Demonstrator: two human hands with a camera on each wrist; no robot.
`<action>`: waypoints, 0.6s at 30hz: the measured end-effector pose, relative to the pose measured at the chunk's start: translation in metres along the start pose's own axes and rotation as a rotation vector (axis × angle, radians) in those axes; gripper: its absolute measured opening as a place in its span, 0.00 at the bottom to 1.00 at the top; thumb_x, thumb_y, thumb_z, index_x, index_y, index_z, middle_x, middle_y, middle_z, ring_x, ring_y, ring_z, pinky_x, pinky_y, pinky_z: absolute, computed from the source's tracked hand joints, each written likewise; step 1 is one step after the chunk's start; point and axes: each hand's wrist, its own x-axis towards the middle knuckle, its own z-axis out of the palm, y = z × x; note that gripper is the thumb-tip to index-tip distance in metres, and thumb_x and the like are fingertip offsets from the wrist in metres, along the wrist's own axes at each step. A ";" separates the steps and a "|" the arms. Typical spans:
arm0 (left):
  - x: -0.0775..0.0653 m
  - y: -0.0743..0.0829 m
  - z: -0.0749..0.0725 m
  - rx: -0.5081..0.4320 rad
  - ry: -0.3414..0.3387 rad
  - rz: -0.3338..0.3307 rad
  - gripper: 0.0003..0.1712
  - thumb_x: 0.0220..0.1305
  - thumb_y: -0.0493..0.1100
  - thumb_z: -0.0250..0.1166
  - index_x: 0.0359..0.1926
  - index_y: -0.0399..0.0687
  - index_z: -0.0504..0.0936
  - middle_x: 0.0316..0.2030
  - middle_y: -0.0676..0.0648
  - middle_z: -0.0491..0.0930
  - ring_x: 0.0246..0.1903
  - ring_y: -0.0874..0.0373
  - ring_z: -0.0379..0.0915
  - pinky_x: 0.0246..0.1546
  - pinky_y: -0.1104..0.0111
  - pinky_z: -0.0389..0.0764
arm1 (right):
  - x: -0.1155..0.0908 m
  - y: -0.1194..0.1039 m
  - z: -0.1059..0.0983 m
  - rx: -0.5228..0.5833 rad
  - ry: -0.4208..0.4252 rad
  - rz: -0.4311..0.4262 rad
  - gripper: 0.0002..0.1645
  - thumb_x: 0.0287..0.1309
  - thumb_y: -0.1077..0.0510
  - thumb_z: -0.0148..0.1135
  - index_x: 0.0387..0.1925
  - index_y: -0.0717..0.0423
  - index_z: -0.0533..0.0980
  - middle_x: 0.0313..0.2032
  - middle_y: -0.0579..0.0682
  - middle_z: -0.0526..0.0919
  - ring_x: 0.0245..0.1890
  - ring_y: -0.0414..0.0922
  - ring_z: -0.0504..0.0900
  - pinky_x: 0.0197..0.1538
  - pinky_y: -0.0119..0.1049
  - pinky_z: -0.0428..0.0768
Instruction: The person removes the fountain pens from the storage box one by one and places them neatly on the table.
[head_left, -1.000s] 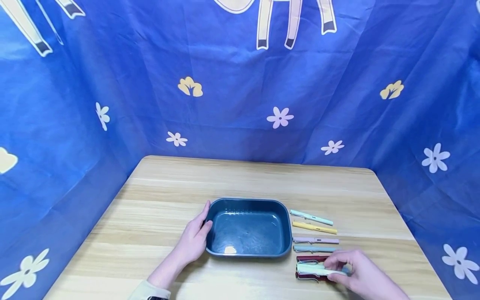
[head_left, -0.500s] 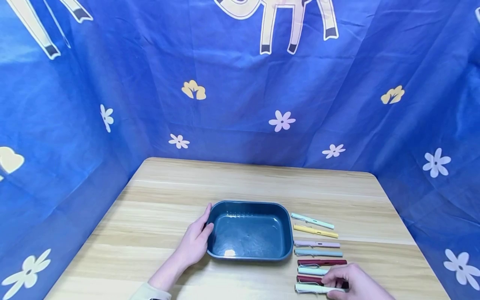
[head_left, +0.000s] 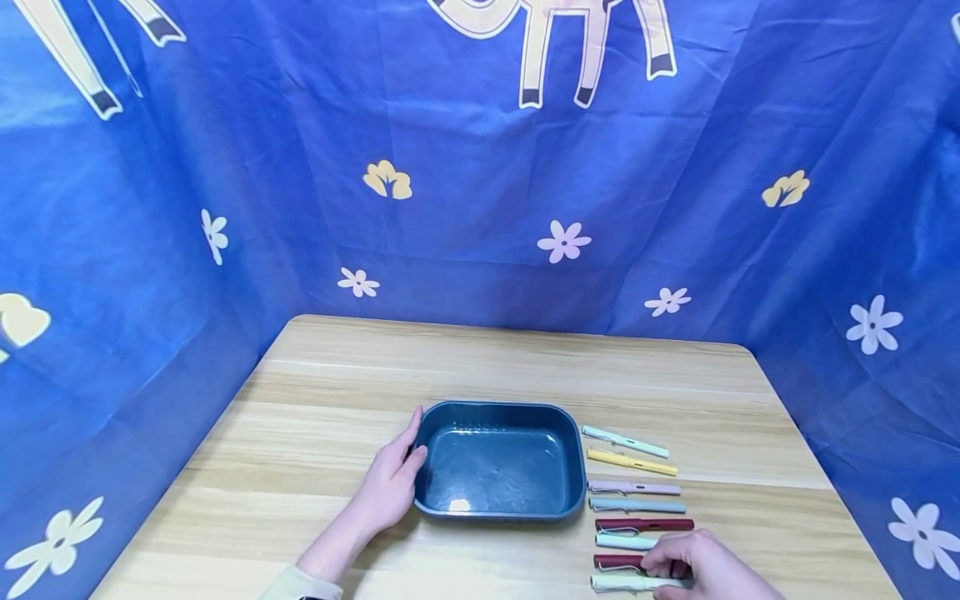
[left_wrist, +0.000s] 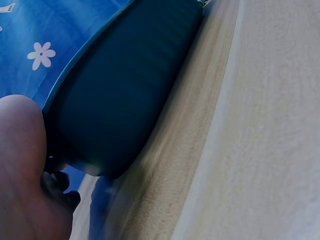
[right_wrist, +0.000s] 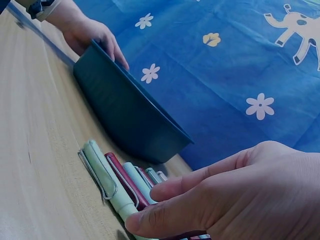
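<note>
My left hand holds the left end of a dark teal rectangular plastic box, its thumb at the rim. Nothing lies inside the box. At the lower right, my right hand pinches a pale green pen with a wire clip, nearest to me in a column of pens. In the right wrist view the thumb lies against that pen, whose far end is hidden. Just beyond it are a dark red pen, partly covered by my fingers, a mint pen and another dark red pen.
Farther up the column lie a blue pen, a lilac pen, a yellow pen and a light mint pen, close to the box's right side. A blue patterned cloth surrounds the wooden table.
A second ago my right hand held the pale green pen over the other pens. It has brought it toward me, down to the near end of the column. My left hand stays on the box.
</note>
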 end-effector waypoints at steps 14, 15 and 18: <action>0.003 0.000 -0.004 -0.019 0.012 0.020 0.35 0.80 0.33 0.54 0.80 0.28 0.53 0.79 0.38 0.57 0.78 0.42 0.52 0.71 0.83 0.45 | 0.002 -0.030 -0.007 -0.059 0.109 0.043 0.08 0.68 0.56 0.73 0.47 0.48 0.87 0.40 0.34 0.86 0.37 0.31 0.80 0.37 0.31 0.83; 0.003 0.000 -0.004 -0.026 0.014 0.026 0.35 0.80 0.34 0.55 0.80 0.28 0.54 0.79 0.38 0.58 0.78 0.42 0.52 0.71 0.84 0.46 | 0.002 -0.033 -0.008 -0.073 0.130 0.068 0.09 0.69 0.53 0.72 0.48 0.46 0.87 0.41 0.35 0.86 0.38 0.33 0.80 0.38 0.31 0.83; 0.005 0.002 -0.008 -0.044 0.020 0.027 0.35 0.82 0.37 0.55 0.81 0.30 0.55 0.79 0.38 0.59 0.78 0.43 0.52 0.71 0.82 0.47 | 0.003 -0.042 -0.010 -0.131 0.222 0.146 0.14 0.69 0.47 0.72 0.53 0.43 0.86 0.44 0.36 0.86 0.40 0.36 0.82 0.43 0.32 0.85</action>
